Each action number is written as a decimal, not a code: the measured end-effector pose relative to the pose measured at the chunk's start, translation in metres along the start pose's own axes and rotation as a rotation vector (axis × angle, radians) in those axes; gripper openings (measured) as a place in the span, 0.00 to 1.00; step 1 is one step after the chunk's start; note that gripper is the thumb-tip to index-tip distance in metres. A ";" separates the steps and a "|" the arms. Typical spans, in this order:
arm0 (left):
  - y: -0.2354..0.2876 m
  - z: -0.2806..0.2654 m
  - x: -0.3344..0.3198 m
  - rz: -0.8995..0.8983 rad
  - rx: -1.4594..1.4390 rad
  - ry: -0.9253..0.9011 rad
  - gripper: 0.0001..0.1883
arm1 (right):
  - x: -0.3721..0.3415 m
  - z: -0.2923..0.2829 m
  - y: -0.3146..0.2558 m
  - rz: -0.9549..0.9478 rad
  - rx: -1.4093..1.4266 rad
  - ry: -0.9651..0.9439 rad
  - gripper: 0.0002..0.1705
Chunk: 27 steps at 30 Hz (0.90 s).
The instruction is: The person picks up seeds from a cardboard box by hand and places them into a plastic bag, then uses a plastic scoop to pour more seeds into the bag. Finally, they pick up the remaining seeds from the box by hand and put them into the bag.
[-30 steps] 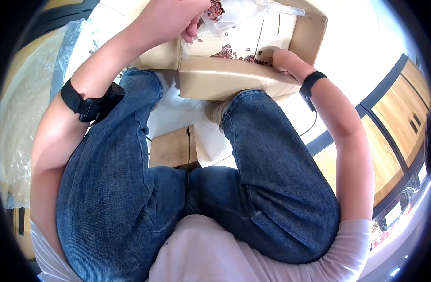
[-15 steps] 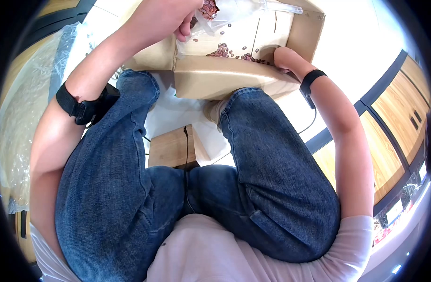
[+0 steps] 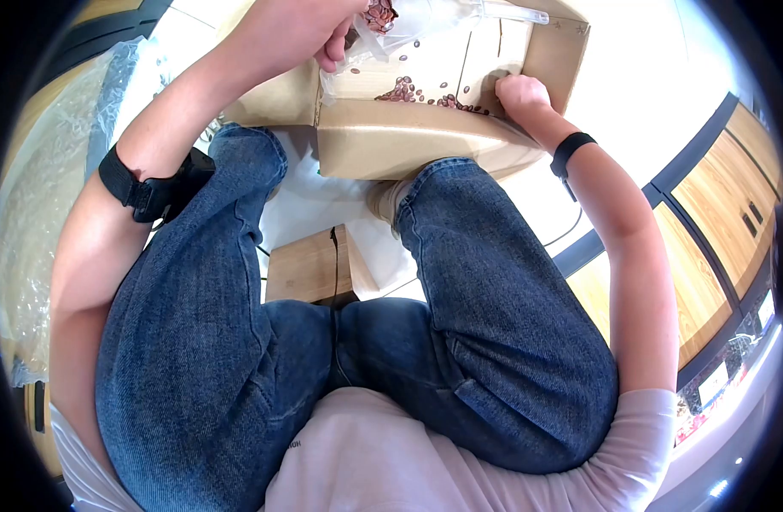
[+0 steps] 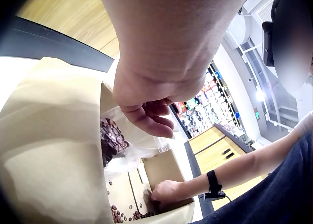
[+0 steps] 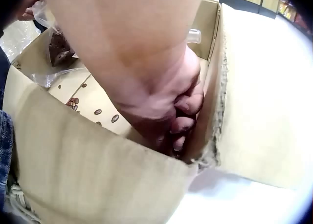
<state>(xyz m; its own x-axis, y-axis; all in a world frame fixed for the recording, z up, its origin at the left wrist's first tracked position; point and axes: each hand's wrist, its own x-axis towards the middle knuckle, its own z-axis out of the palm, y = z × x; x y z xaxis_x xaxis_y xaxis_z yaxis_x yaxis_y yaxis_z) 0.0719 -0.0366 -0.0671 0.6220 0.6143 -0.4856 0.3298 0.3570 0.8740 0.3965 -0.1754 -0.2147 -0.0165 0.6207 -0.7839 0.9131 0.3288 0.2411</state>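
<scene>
My left hand (image 3: 302,30) pinches a clear plastic bag (image 5: 45,14) near its top, at the left of an open cardboard box (image 3: 426,136). Dark reddish-brown oval seeds (image 3: 380,15) fill part of this bag. My right hand (image 3: 521,92) is down inside the box at its near right corner, close against the side wall, with curled fingers (image 5: 182,124). Loose seeds (image 3: 400,90) lie on the box floor to its left, some in a small heap. The right palm is turned away, so I cannot tell whether it holds any seeds.
A clear plastic tube-like piece (image 3: 515,13) lies across the box's far right part. Below the box, between the legs, stands a wooden block (image 3: 306,269). Bubble wrap (image 3: 59,213) is at the left; wooden cabinets (image 3: 724,205) line the right.
My right hand has lifted slightly from the near wall and turned, its knuckles now higher in the box corner. My left hand and the bag have shifted a little left, then stayed almost still.
</scene>
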 end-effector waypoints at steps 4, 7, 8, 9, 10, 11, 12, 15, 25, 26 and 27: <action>0.000 0.000 -0.001 0.007 0.019 -0.001 0.10 | 0.001 0.008 0.000 -0.015 0.000 -0.012 0.14; -0.001 -0.001 0.001 0.011 0.019 0.004 0.10 | -0.003 0.008 -0.003 -0.008 0.041 -0.033 0.13; -0.001 0.000 0.001 0.013 0.019 0.003 0.10 | -0.004 0.008 -0.004 -0.020 0.057 -0.047 0.13; -0.001 0.000 0.001 0.013 0.008 0.002 0.10 | -0.005 0.008 -0.005 -0.031 0.075 -0.060 0.13; -0.001 0.000 0.001 0.012 -0.004 0.001 0.10 | -0.005 0.010 -0.004 -0.031 0.076 -0.060 0.13; -0.001 -0.001 0.001 0.011 -0.003 0.002 0.10 | -0.005 0.012 -0.004 -0.030 0.080 -0.072 0.13; -0.001 -0.001 0.001 0.003 -0.009 0.004 0.10 | -0.004 0.014 -0.005 -0.029 0.084 -0.085 0.13; 0.000 0.000 0.000 -0.013 -0.016 0.010 0.10 | -0.009 0.006 -0.005 -0.119 0.002 -0.131 0.13; -0.004 -0.002 0.000 -0.015 -0.023 -0.005 0.09 | -0.014 0.000 -0.004 -0.195 -0.020 -0.174 0.14; -0.005 -0.002 0.000 -0.014 -0.022 -0.006 0.09 | -0.014 0.000 -0.004 -0.199 -0.010 -0.180 0.13; -0.004 -0.002 0.000 -0.018 -0.031 -0.004 0.09 | -0.013 -0.002 -0.003 -0.204 -0.001 -0.185 0.11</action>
<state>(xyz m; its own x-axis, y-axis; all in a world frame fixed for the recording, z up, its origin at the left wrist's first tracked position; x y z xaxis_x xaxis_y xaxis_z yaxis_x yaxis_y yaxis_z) 0.0691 -0.0364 -0.0711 0.6193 0.6044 -0.5011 0.3188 0.3897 0.8640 0.3930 -0.1833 -0.2044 -0.1251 0.4013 -0.9074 0.8982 0.4342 0.0682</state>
